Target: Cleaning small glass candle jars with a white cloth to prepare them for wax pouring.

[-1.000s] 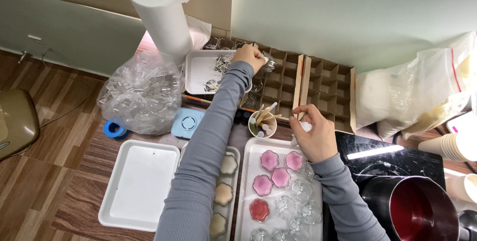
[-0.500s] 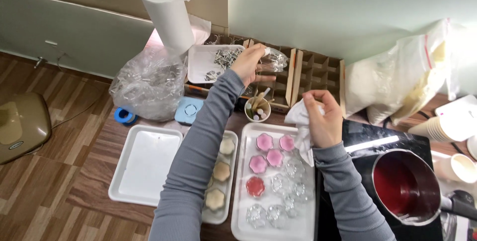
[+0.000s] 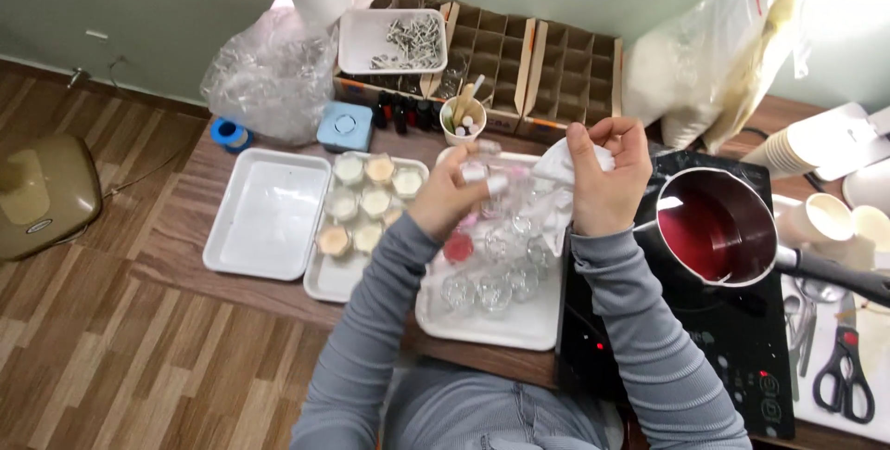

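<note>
Above the middle tray, both hands meet, right over the rows of little clear cups.

From the head camera now: the left hand has its fingers curled around a small clear glass cup, holding it up off the tray. The right hand is just beside it, with its fingers pinched shut on a white cloth. The cloth touches the cup or is very close to it; I cannot tell which.

Below the fingers sit more clear cups, and some pink filled cups peek out under the left wrist. To the left of the left fingers is a tray of cream filled cups, and past that a bare white tray. To the right of the right fingers stands a pot of red liquid on a black hot plate.

A second ago the left hand was stretched far out to the small tray of metal bits at the back. Now it has come back with a cup in it, so the cup and cloth are together and it looks like the cup is getting a wipe.
</note>
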